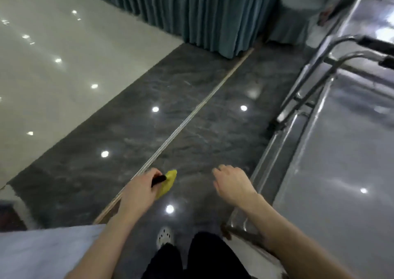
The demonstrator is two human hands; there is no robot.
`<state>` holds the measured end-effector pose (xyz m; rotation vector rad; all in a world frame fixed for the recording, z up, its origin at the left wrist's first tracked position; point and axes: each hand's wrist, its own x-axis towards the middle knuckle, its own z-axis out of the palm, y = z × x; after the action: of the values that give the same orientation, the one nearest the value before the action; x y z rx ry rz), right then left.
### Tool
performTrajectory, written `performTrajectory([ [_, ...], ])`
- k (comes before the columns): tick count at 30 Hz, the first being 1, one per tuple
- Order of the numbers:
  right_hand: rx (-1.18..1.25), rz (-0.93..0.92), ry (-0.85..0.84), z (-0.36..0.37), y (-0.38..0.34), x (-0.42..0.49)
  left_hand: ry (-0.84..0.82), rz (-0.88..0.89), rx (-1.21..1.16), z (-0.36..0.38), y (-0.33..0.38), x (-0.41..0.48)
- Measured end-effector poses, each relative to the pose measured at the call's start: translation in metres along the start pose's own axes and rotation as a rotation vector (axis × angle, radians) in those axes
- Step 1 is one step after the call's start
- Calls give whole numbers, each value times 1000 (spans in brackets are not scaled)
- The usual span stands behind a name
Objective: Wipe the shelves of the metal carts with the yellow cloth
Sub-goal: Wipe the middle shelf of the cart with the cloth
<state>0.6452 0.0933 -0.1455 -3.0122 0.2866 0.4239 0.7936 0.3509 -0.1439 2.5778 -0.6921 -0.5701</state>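
Nearest, the yellow cloth [168,182] is gripped in the left hand [138,188] together with some small black thing [158,180], fingers curled round both, over the dark floor [191,99]. The right hand [232,182] is seen loose-fingered with nothing held, just beside the near metal cart [341,172] rim. Open floor is seen ahead up to the teal curtain [202,12], with a second cart [366,23] further along on the right.

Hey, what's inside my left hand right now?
The left hand grips the yellow cloth and a slim black object. Fingers cover part of both, so what the black object is cannot be told.
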Motion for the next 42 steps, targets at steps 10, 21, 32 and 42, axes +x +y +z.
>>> performTrajectory([
  [10, 153, 847, 188, -10, 103, 63, -386, 652, 150, 13, 172, 302],
  [21, 339, 1387, 280, -13, 222, 167, -712, 1062, 280, 91, 341, 500],
  [32, 775, 1598, 287, 70, 339, 295, -1168, 1447, 470, 222, 451, 645],
  [42, 877, 1859, 593, 166, 439, 313, -1137, 1509, 215, 397, 520, 694],
])
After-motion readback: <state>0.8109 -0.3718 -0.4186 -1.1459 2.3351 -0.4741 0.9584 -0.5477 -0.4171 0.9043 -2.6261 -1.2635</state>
